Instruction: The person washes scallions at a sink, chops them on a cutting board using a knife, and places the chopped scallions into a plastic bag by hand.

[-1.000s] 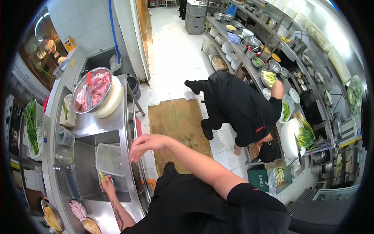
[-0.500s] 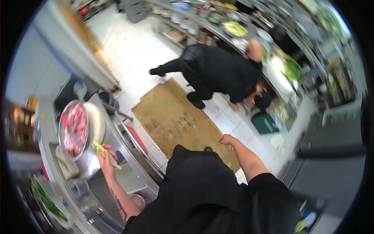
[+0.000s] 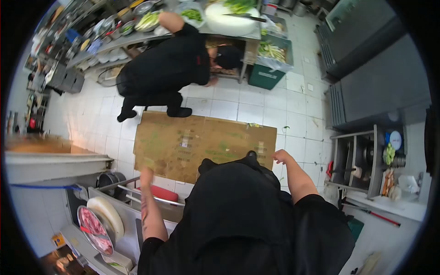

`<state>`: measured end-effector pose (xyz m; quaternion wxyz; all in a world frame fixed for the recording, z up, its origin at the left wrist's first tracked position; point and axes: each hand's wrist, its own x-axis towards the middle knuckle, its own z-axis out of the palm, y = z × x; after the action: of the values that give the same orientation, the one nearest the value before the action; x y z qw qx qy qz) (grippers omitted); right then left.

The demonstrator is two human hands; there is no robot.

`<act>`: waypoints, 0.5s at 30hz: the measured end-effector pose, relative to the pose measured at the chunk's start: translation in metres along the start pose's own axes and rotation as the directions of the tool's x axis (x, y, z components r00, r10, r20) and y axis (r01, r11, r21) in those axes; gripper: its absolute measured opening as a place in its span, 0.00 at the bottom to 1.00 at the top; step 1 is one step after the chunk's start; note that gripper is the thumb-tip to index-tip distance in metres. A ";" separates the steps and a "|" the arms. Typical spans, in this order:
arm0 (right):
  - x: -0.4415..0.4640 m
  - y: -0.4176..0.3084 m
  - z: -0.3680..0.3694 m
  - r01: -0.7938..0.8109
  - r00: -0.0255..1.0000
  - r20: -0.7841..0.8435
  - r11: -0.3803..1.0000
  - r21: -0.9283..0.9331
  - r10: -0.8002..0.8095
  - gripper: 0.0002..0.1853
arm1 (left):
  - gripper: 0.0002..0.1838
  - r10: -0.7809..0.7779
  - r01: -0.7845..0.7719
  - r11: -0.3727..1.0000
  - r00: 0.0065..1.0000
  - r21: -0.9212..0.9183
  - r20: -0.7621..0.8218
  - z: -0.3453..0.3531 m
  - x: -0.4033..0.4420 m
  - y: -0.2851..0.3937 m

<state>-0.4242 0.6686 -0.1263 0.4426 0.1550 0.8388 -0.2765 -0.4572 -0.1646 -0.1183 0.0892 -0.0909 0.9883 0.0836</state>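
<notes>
My left hand (image 3: 146, 176) is raised above the near edge of the brown cardboard mat (image 3: 206, 144), smeared by motion. A pale yellow-green, stick-shaped thing (image 3: 147, 162) shows as a blur at its fingertips; its kind cannot be made out. On the other side, my right hand (image 3: 283, 156) hangs over the floor beside the mat's right end. Its fingers are curled in, and nothing shows in them. At lower left, a metal bowl (image 3: 111, 247) of raw pink meat (image 3: 93, 224) holds a red-handled tool (image 3: 94, 232), next to a round white board (image 3: 110, 215).
Across the mat, a co-worker in black (image 3: 160, 68) bends beneath a steel counter (image 3: 254, 39). A knife (image 3: 245, 16) lies on a thick white block (image 3: 224, 23) there. Beside it stands a green bin (image 3: 266, 77) of vegetable scraps. Grey cabinets (image 3: 380, 78) are on the right.
My view has swung right, away from the sink and meat bowl. My left hand has moved off from beside the bowl, carrying the pale yellow-green thing. My right hand stays low and curled.
</notes>
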 end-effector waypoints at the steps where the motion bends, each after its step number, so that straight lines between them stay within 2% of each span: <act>1: 0.025 0.050 0.006 0.192 0.981 0.028 0.958 -0.212 -0.191 0.14 | 0.14 0.115 -0.151 0.960 0.980 0.236 0.161 0.004 -0.025 0.047; 2: 0.049 0.100 0.012 0.359 0.928 0.054 0.848 -0.390 -0.368 0.14 | 0.13 -0.032 0.070 0.961 0.989 -0.269 0.142 0.026 -0.043 0.075; 3: 0.035 0.105 0.001 0.349 0.932 0.040 0.857 -0.380 -0.362 0.14 | 0.15 -0.157 0.206 0.863 0.977 -0.461 0.144 0.057 -0.054 0.091; 4: 0.011 0.101 -0.011 0.180 0.967 -0.169 0.980 -0.082 -0.192 0.13 | 0.17 -0.276 0.324 0.708 0.945 -0.627 0.177 0.079 -0.064 0.107; 5: -0.007 0.105 -0.026 0.042 0.951 -0.307 0.968 0.249 0.038 0.13 | 0.18 -0.210 0.254 0.806 0.967 -0.535 0.142 0.088 -0.078 0.133; 6: -0.017 0.116 -0.040 0.125 0.928 -0.372 0.932 0.341 0.012 0.12 | 0.19 -0.143 0.180 0.884 0.983 -0.431 0.116 0.093 -0.091 0.158; 7: -0.017 0.131 -0.058 0.147 0.919 -0.394 0.921 0.360 0.007 0.12 | 0.19 -0.136 0.175 0.887 0.983 -0.427 0.121 0.096 -0.096 0.177; 8: -0.013 0.149 -0.075 0.165 0.910 -0.415 0.909 0.383 0.009 0.12 | 0.18 -0.072 0.151 0.920 0.972 -0.361 0.224 0.097 -0.099 0.193; 9: -0.019 0.161 -0.095 0.231 0.862 -0.506 0.904 0.359 -0.020 0.14 | 0.17 -0.010 0.113 0.949 0.944 -0.295 0.329 0.095 -0.102 0.210; 10: -0.037 0.159 -0.129 0.238 0.864 -0.504 0.886 0.397 -0.006 0.15 | 0.18 -0.023 0.159 0.946 0.903 -0.283 0.429 0.077 -0.099 0.229; 11: -0.070 0.143 -0.169 0.270 0.847 -0.532 0.867 0.420 -0.006 0.16 | 0.18 -0.002 0.136 0.950 0.902 -0.280 0.431 0.079 -0.087 0.230; 13: -0.133 0.118 -0.251 0.359 0.805 -0.593 0.817 0.451 -0.027 0.17 | 0.17 0.143 0.140 0.902 0.796 -0.408 0.588 0.095 -0.051 0.206; 15: -0.200 0.096 -0.316 0.500 0.725 -0.683 0.749 0.435 -0.087 0.19 | 0.15 0.081 0.272 0.887 0.703 -0.373 0.707 -0.008 -0.029 0.266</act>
<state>-0.4715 0.9327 0.1516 0.0148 0.2246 0.8198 -0.5265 -0.4824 0.0970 -0.0652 0.4404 -0.1227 0.8245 0.3335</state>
